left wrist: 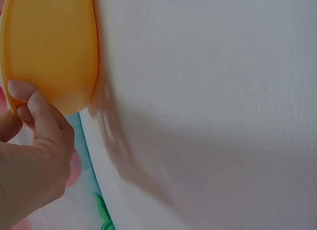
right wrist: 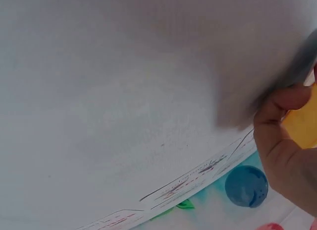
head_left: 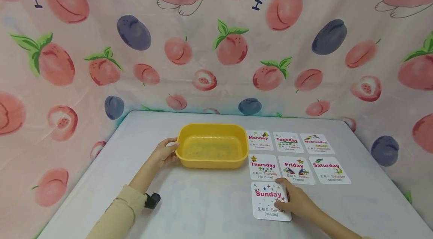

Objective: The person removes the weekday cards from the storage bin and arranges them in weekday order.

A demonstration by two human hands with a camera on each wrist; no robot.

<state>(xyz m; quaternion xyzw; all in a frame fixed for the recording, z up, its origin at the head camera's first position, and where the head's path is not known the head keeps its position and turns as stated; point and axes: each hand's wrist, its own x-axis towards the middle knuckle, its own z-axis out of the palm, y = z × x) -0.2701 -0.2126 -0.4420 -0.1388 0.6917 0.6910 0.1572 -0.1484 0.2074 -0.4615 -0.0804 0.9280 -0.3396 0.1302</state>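
My left hand (head_left: pixel 165 152) pinches the left rim of a yellow plastic basin (head_left: pixel 211 164) with nothing in it. Close up in the left wrist view, thumb and fingers clasp that rim. On the right, my right hand (head_left: pixel 302 202) holds the "Sunday" card (head_left: pixel 265 200) by its right edge, thumb on the face. A shadow on the table in the right wrist view shows this card (right wrist: pixel 299 66) raised off the surface. Behind it lie the "Thursday" card (head_left: pixel 263 173) and the "Friday" card (head_left: pixel 294 173).
Farther back is a row of the "Monday" card (head_left: pixel 258 145), "Tuesday" card (head_left: pixel 287 147) and "Wednesday" card (head_left: pixel 317 148). The "Saturday" card (head_left: pixel 328 176) ends the nearer row. A fruit-print cloth (head_left: pixel 203 100) hangs behind the white table (head_left: pixel 189 205).
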